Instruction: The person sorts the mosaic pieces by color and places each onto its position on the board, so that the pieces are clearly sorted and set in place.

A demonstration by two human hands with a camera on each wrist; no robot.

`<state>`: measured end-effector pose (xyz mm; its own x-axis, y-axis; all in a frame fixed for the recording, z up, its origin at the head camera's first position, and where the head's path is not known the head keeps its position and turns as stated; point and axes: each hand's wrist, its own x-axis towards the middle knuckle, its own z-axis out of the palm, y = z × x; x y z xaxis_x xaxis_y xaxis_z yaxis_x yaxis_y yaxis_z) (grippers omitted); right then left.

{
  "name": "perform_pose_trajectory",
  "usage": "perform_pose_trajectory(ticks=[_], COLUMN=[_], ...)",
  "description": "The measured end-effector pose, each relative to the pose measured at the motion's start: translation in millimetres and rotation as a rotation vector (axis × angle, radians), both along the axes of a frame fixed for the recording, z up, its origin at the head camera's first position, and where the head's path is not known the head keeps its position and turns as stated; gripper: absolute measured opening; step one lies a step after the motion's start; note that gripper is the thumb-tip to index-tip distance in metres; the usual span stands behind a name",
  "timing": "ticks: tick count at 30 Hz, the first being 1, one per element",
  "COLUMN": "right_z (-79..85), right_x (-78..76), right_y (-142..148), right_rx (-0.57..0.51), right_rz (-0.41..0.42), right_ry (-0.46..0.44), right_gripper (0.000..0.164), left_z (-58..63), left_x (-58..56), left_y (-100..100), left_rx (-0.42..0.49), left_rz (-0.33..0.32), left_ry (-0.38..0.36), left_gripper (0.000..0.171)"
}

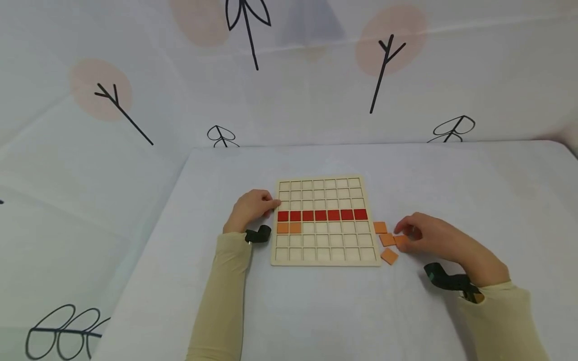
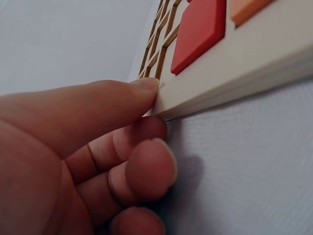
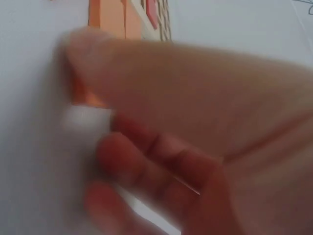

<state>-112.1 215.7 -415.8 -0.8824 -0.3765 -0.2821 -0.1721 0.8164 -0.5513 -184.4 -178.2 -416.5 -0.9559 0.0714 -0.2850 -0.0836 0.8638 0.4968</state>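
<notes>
White cloth backdrop (image 1: pixel 293 110) hangs behind and on the left, printed with black line-drawn plants (image 1: pixel 381 75), peach circles (image 1: pixel 101 67) and a grey-blue triangle (image 1: pixel 311 22). White-covered table (image 1: pixel 316 311) in front of it. On the table, roughly mid-view: square pale wooden grid board (image 1: pixel 325 241), seven by seven shallow cells, lying flat.

Fourth row from the far side is filled across with seven flat square red tiles (image 1: pixel 320 215). Next row nearer the person: two flat square orange tiles (image 1: pixel 282 228) in the two leftmost cells.

Left hand (image 1: pixel 248 206) is at the board's left edge, alongside the rows just beyond the red one. Thumb tip on the top of the rim, index fingertip at the side: edge pinched lightly between them, other fingers curled below, per the left wrist view.

Off the board's right edge, four loose orange tiles. Three are bunched: one just beside the board, level with the orange row, one nearer the person, and the thumb-side orange tile (image 1: pixel 400 241) at the outer end. Fourth, nearest orange tile (image 1: pixel 389 256), lies turned askew near the rim.

Right hand (image 1: pixel 424 235) has its thumb on the thumb-side tile; other fingers bent. Right wrist view is blurred, index tip hidden behind the thumb; can't tell whether the tile is pinched or only touched.

Beige sleeves (image 1: pixel 228 296), dark wrist mounts (image 1: pixel 259 234) on both arms.
</notes>
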Motion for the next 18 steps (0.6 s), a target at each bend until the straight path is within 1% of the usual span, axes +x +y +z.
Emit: perform_pose_trajectory(ticks=[4, 8, 18], right_z=[0.8, 0.0, -0.8], right_x=[-1.1, -2.1, -2.6], right_y=[-0.3, -0.4, 1.4], right_rx=[0.015, 0.005, -0.023], right_rz=[0.004, 0.006, -0.05], right_ry=[0.0, 0.005, -0.046], right_gripper=[0.033, 0.032, 0.023], left_z=[0.8, 1.3, 4.3], left_x=[-0.1, 0.0, 1.4], left_y=[0.2, 0.1, 1.1], left_rx=[0.004, 0.001, -0.001], left_rz=[0.0, -0.003, -0.011], left_ry=[0.0, 0.0, -0.009], left_gripper=[0.032, 0.031, 0.031])
